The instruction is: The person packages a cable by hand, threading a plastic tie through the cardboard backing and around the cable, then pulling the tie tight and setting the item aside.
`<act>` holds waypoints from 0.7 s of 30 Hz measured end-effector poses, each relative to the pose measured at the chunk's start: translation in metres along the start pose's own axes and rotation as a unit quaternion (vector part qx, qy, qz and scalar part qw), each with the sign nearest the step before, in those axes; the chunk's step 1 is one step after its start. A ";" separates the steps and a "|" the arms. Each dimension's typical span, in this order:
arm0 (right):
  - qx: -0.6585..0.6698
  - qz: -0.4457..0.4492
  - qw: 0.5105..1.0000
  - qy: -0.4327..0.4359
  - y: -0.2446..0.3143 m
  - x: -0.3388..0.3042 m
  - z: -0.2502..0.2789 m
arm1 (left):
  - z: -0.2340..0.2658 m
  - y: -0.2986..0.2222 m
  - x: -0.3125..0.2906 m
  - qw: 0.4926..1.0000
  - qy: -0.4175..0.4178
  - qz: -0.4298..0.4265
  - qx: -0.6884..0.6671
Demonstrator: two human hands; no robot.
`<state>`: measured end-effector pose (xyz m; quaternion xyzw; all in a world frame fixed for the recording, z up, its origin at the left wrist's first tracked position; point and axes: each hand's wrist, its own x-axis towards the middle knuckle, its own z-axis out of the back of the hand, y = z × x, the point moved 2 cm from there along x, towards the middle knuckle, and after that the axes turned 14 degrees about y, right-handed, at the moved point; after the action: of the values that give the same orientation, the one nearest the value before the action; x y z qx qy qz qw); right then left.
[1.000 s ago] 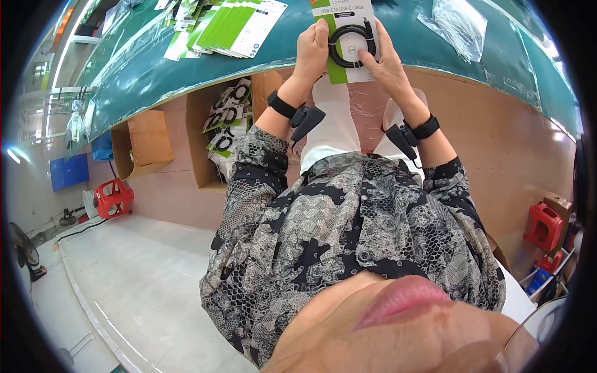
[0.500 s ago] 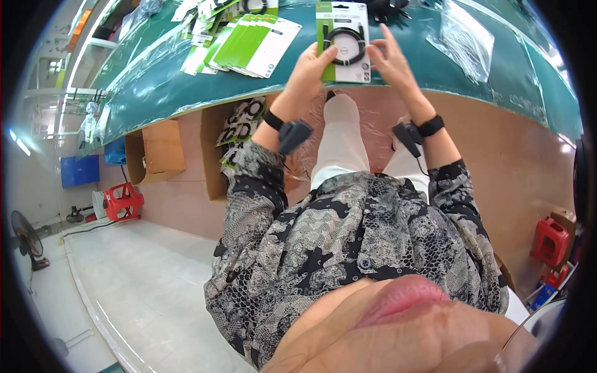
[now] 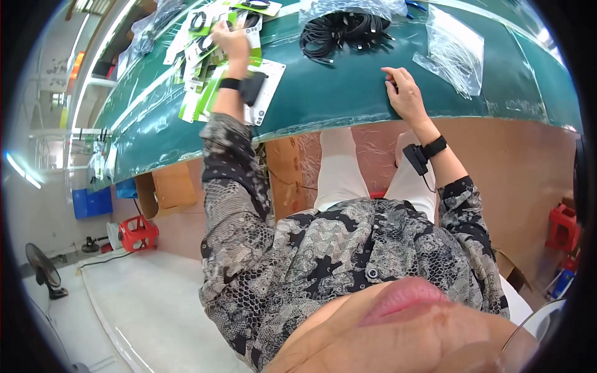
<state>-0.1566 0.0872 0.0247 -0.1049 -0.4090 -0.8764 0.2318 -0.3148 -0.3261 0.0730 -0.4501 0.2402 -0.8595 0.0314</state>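
My left hand [image 3: 231, 43] reaches over a loose pile of carded cables [image 3: 200, 23] at the far left of the table. Its fingers are blurred against the cards, and I cannot make out whether one is between them. Under my left wrist lie white and green backing cards [image 3: 266, 93], fanned out. My right hand [image 3: 405, 94] rests near the table's front edge, holding nothing, with fingers loosely bent and apart. Ahead of it is a heap of black cables [image 3: 342, 34], partly under a clear plastic bag [image 3: 357, 6].
A clear bag of thin white strips [image 3: 457, 53] lies on the green tabletop [image 3: 323, 93], right of my right hand. Beneath the table stand cardboard boxes [image 3: 174, 189]. A red stool [image 3: 138, 233] and a fan [image 3: 43, 270] are on the left; another red stool [image 3: 563, 227] is right.
My left hand has swung left from the middle to the pile; the carded cable no longer shows between my hands. My right hand has lowered to the tabletop. The black cable heap is in fuller view.
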 end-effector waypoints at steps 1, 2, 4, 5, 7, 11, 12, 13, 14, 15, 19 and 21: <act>-0.006 0.007 1.000 0.005 0.003 0.001 -0.001 | -0.021 -0.021 -0.018 0.980 0.170 -0.063 -0.087; -0.018 0.007 1.000 0.008 -0.002 -0.003 0.002 | -0.041 -0.066 -0.041 0.916 0.335 -0.124 -0.180; -0.011 -0.008 1.000 0.006 -0.010 -0.008 0.005 | -0.054 -0.141 -0.073 0.801 0.571 -0.162 0.076; -0.001 -0.008 1.000 0.003 -0.011 -0.007 0.005 | -0.050 -0.147 -0.084 0.800 0.572 -0.160 0.079; 0.013 -0.009 1.000 0.000 -0.013 -0.006 0.005 | -0.037 -0.152 -0.101 0.902 0.381 -0.199 0.028; 0.010 0.028 0.999 -0.018 -0.005 -0.003 -0.002 | -0.019 -0.129 -0.120 0.935 0.284 -0.205 -0.046; 0.016 0.023 0.999 -0.021 -0.008 -0.004 0.000 | -0.014 -0.134 -0.126 0.933 0.290 -0.199 -0.080; 0.021 0.019 0.999 -0.023 -0.011 -0.004 0.001 | -0.007 -0.139 -0.131 0.931 0.295 -0.200 -0.078; 0.026 0.016 0.999 -0.025 -0.013 -0.005 0.000 | 0.000 -0.145 -0.137 0.917 0.315 -0.231 -0.085; 0.026 0.009 0.999 -0.028 -0.019 -0.009 0.001 | 0.006 -0.158 -0.142 0.899 0.336 -0.262 -0.096; 0.025 0.071 0.996 -0.056 -0.015 -0.006 -0.006 | 0.029 -0.142 -0.169 0.878 0.394 -0.258 -0.084; 0.005 0.081 0.996 -0.047 -0.015 -0.009 -0.006 | 0.038 -0.149 -0.175 0.873 0.414 -0.244 -0.083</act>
<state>-0.1558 0.0940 0.0080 -0.1780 -0.4137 -0.8469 0.2826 -0.1568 -0.1625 0.0242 -0.0986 0.1840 -0.9246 -0.3186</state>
